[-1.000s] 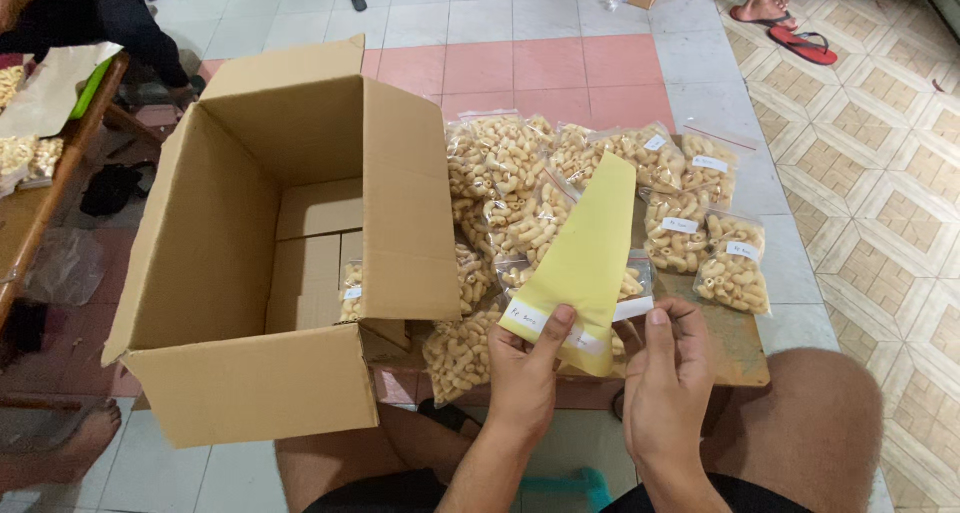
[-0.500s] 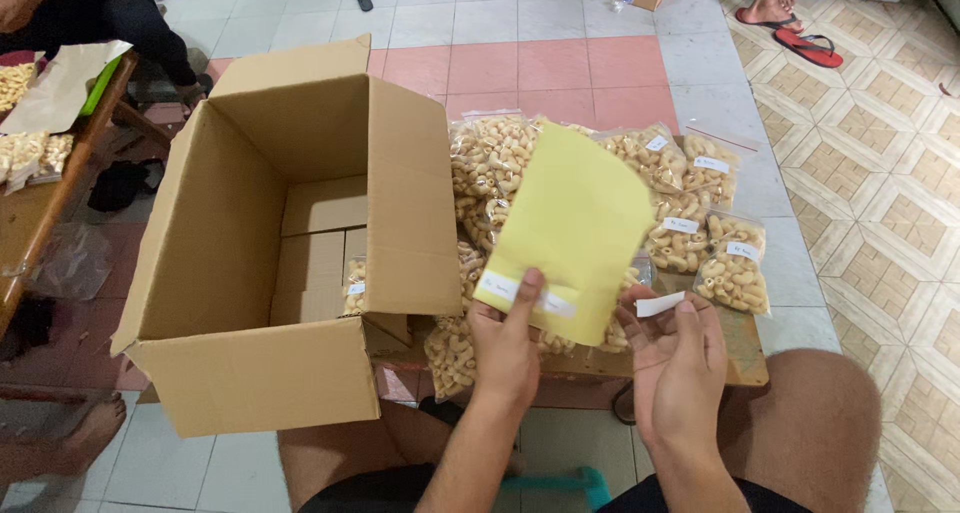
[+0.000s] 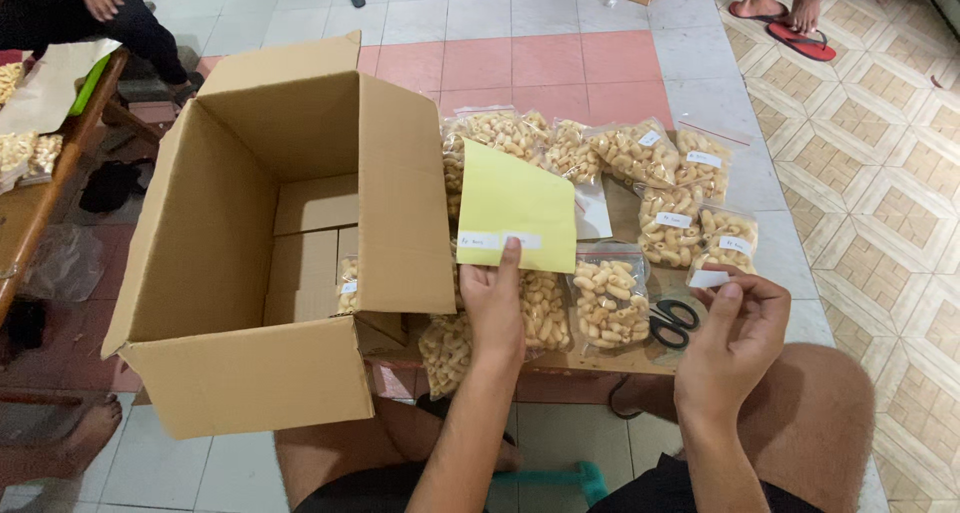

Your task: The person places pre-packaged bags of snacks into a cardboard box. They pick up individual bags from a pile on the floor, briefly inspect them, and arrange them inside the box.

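Observation:
My left hand (image 3: 497, 303) pinches the lower edge of a yellow paper sheet (image 3: 518, 201) that carries small white labels along its bottom. My right hand (image 3: 735, 328) holds one small white label (image 3: 708, 279) between thumb and fingers, off to the right of the sheet. Below and behind the sheet lie several clear bags of pale puffed snacks (image 3: 608, 300) on a low board. Black scissors (image 3: 673, 323) rest beside my right hand. A large open cardboard box (image 3: 290, 243) stands to the left, with a snack bag (image 3: 347, 285) inside.
A wooden table (image 3: 40, 198) with snack bags and paper stands at the far left, with another person seated behind it. Someone's feet in red sandals (image 3: 790, 23) are at the top right. Tiled floor surrounds the work spot.
The yellow sheet turned flat and shifted left in my left hand. My right hand peeled a white label off it and drew away to the right.

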